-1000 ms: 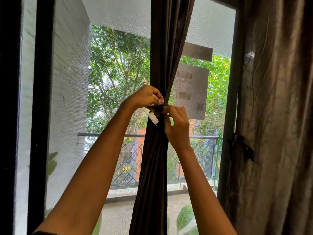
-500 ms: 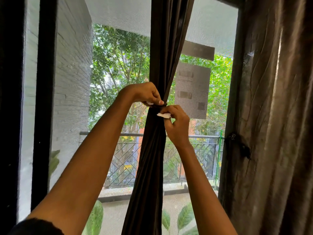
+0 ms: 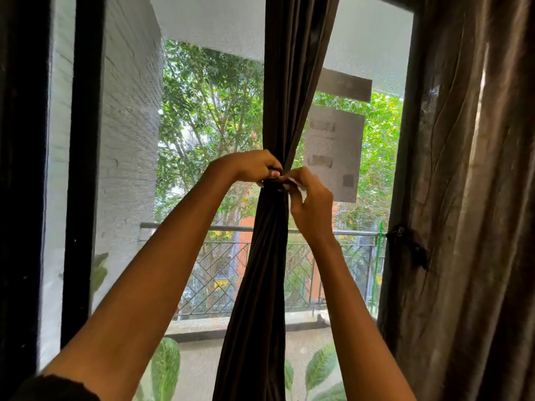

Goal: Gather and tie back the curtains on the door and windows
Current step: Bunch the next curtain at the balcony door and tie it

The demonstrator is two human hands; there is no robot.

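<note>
A dark brown curtain [image 3: 260, 270] hangs gathered into a narrow bundle in the middle of the window. A dark tie band [image 3: 275, 183] with a white tag [image 3: 301, 192] wraps the bundle at its pinched waist. My left hand [image 3: 252, 166] grips the band against the left side of the bundle. On the right side, my right hand [image 3: 311, 204] pinches the band's end with the white tag. A second brown curtain [image 3: 469, 212] hangs at the right, with a dark tie [image 3: 408, 244] on its left edge.
A black window frame [image 3: 84, 169] stands at the left. Grey paper patches [image 3: 333, 151] stick to the glass behind the curtain. Outside lie a balcony railing [image 3: 217, 273], trees and large green leaves [image 3: 165, 369] at the bottom.
My right hand has lifted slightly and turned the white-tagged end toward the right of the bundle. My left hand stays clamped on the band. The view has shifted a little.
</note>
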